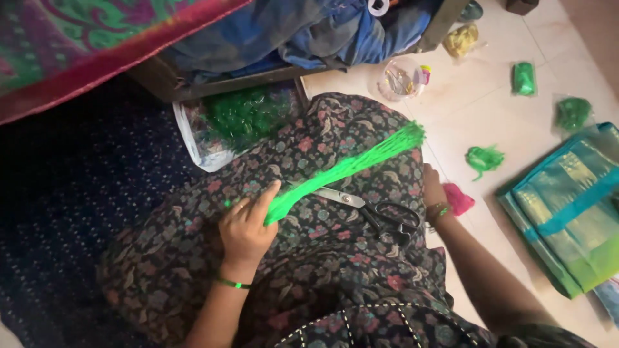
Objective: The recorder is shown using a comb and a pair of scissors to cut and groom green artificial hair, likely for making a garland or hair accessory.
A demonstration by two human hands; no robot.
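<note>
My left hand (pixel 246 225) grips one end of a long bundle of bright green threads (pixel 351 166) that lies slanted across my lap, over a dark floral cloth (pixel 309 138). The bundle's far end fans out near my knee. Black-handled scissors (pixel 371 207) rest on my lap just below the bundle. My right hand (pixel 433 188) reaches past the knee toward the floor, next to a small pink bundle (pixel 459 198); its fingers are mostly hidden behind the cloth.
A clear bag of green material (pixel 242 119) sits by my knee. Small green thread bundles (pixel 483 158) and packets (pixel 523 78) lie on the tiled floor. A folded teal and green fabric (pixel 570 206) is at right. A round clear container (pixel 401 80) stands behind.
</note>
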